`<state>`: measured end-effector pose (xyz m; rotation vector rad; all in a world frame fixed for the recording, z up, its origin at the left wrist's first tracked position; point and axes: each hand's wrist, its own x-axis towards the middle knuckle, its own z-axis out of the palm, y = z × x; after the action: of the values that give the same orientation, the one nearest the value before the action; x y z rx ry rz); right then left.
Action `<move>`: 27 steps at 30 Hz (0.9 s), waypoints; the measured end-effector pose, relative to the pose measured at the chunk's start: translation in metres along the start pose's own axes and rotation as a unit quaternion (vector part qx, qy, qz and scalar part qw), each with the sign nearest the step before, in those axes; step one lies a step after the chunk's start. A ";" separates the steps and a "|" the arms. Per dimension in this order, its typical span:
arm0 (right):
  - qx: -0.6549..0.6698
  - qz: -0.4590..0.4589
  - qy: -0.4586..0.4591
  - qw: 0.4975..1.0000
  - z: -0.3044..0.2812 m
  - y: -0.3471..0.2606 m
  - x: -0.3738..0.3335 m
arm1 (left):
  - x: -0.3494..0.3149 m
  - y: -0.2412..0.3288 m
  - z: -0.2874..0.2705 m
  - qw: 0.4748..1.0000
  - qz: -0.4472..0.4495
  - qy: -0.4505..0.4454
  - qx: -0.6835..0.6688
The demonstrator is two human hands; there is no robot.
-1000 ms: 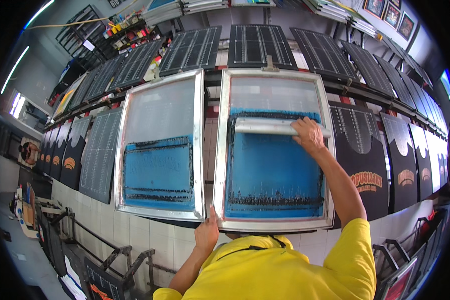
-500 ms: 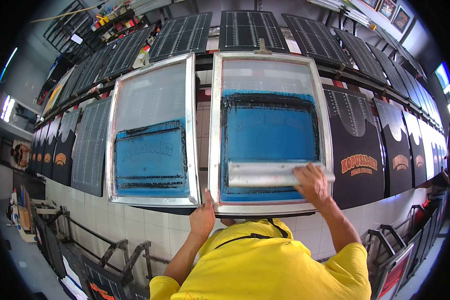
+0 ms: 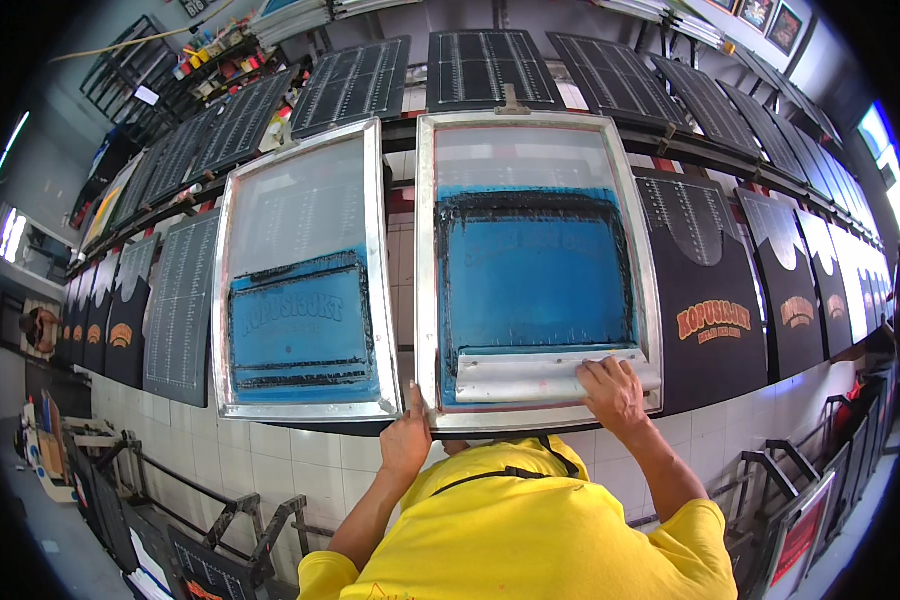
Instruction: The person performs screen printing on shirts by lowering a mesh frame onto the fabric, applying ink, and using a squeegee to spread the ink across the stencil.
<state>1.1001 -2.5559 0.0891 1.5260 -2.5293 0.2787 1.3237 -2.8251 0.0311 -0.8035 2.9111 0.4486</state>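
Note:
My right hand [image 3: 613, 393] is closed over a long silver squeegee [image 3: 518, 379]. It lies across the lower end of a screen-printing frame [image 3: 426, 260] with metal sides, whose mesh carries a blue stencil area [image 3: 535, 285] edged with black ink. At that frame's lower left corner, my left hand [image 3: 407, 440] grips the rim, its index finger stretched up along the side. Just left stands a second screen frame [image 3: 378, 270], tilted slightly, its blue area [image 3: 295, 325] showing faint lettering. What lies beneath the screens is mostly hidden.
To the right, a black shirt [image 3: 712, 325] with an orange print lies on a board; more printed shirts [image 3: 799, 310] follow. Bare black boards [image 3: 493, 70] line the far row. Black metal racks [image 3: 235, 515] stand low on the left. Another person [image 3: 38, 325] shows at far left.
My right hand has drawn the squeegee toward me, down to the lower end of the screen, uncovering more blue mesh above it. My left hand keeps its place on the frame corner.

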 end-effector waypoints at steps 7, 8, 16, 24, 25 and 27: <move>-0.016 0.003 0.009 1.000 0.004 -0.014 -0.017 | -0.001 -0.002 0.003 1.000 -0.005 -0.003 -0.015; -0.022 0.003 0.010 1.000 0.007 -0.016 -0.021 | -0.001 -0.002 0.003 1.000 -0.005 -0.003 -0.013; 0.001 -0.005 -0.017 1.000 0.017 -0.025 -0.042 | 0.000 -0.002 0.001 1.000 -0.013 -0.018 -0.006; -0.009 -0.011 -0.004 1.000 0.017 -0.028 -0.043 | -0.004 -0.001 0.001 1.000 -0.014 -0.002 -0.014; -0.017 -0.017 -0.008 1.000 0.014 -0.026 -0.041 | -0.004 0.000 0.001 1.000 -0.013 0.001 -0.016; -0.006 -0.026 -0.022 0.999 0.007 -0.021 -0.032 | -0.003 0.001 0.001 1.000 -0.023 0.007 -0.017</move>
<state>1.1330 -2.5403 0.0760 1.6085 -2.5137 0.2243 1.3258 -2.8229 0.0310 -0.8782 2.8983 0.4915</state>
